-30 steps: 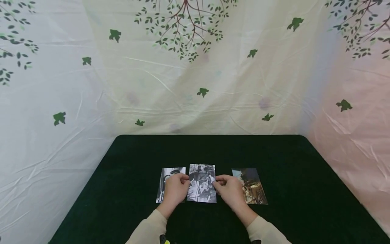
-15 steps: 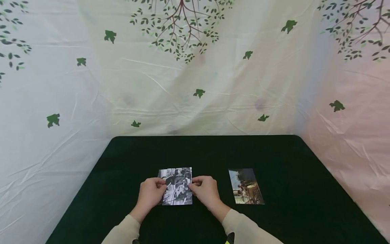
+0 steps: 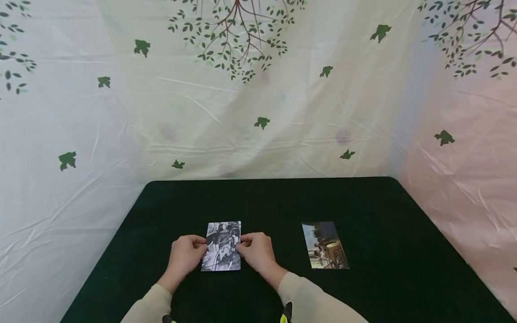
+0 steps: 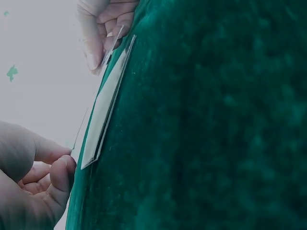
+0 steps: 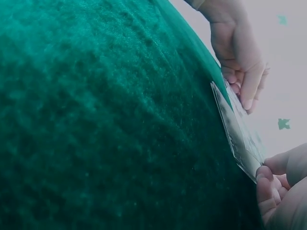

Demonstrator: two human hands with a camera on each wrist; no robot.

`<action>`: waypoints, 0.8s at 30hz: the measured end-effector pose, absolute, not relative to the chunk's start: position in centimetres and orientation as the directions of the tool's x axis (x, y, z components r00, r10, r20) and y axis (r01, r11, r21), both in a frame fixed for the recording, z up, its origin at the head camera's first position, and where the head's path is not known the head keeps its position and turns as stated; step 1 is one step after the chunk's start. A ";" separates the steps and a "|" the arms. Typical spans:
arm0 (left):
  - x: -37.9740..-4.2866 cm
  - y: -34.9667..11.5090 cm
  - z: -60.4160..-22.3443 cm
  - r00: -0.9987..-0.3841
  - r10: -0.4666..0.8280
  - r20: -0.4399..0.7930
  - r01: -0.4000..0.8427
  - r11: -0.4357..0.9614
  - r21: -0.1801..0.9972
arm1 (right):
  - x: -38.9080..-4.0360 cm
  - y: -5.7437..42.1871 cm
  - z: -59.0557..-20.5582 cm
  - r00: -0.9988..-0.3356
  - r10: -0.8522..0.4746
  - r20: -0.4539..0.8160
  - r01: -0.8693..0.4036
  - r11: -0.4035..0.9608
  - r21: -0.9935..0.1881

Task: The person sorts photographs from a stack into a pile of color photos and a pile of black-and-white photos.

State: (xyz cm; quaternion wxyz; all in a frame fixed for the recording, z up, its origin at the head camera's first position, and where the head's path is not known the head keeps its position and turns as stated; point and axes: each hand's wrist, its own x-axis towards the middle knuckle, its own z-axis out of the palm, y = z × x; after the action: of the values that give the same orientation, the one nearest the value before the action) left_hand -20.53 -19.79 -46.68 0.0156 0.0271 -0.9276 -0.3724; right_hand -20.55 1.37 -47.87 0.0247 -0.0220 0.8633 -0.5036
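A black-and-white photo print (image 3: 222, 246) is held over the left part of the dark green table by both hands. My left hand (image 3: 184, 255) pinches its left edge between thumb and fingers. On the opposite edge, my right hand (image 3: 260, 254) has the same kind of pinch. Seen from the left wrist, more prints (image 4: 103, 112) lie stacked on the cloth just beneath the held one, with a small gap between them. The right wrist view shows this stack (image 5: 230, 125) too. From the head, the held print hides it.
A colour photo print (image 3: 326, 246) lies flat on the green-covered table (image 3: 266, 202), to the right of my right hand. Behind the table hangs a pale curtain (image 3: 226, 134) with printed leaves and branches.
Both hands have carried the black-and-white print left, from the middle of the table to above the left-hand print, which is now covered in the head view. The colour print stays on the table.
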 end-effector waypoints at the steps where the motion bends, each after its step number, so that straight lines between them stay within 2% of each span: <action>1: -20.5 -19.8 -46.7 -0.998 -0.064 0.007 -0.041 0.721 0.692 | -20.6 1.3 -47.9 -0.998 -0.063 -0.018 -0.015 0.495 -0.869; 24: -20.8 -19.9 -47.2 -0.999 -0.049 0.001 -0.036 0.733 0.679 | -20.5 0.7 -48.1 -0.999 -0.033 -0.016 -0.004 0.512 -0.859</action>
State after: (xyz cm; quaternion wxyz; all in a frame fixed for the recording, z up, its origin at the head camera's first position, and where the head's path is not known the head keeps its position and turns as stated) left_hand -20.80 -19.89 -47.15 0.0093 0.0227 -0.9309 -0.3644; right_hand -20.48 0.70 -48.13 0.0150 -0.0106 0.8695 -0.4936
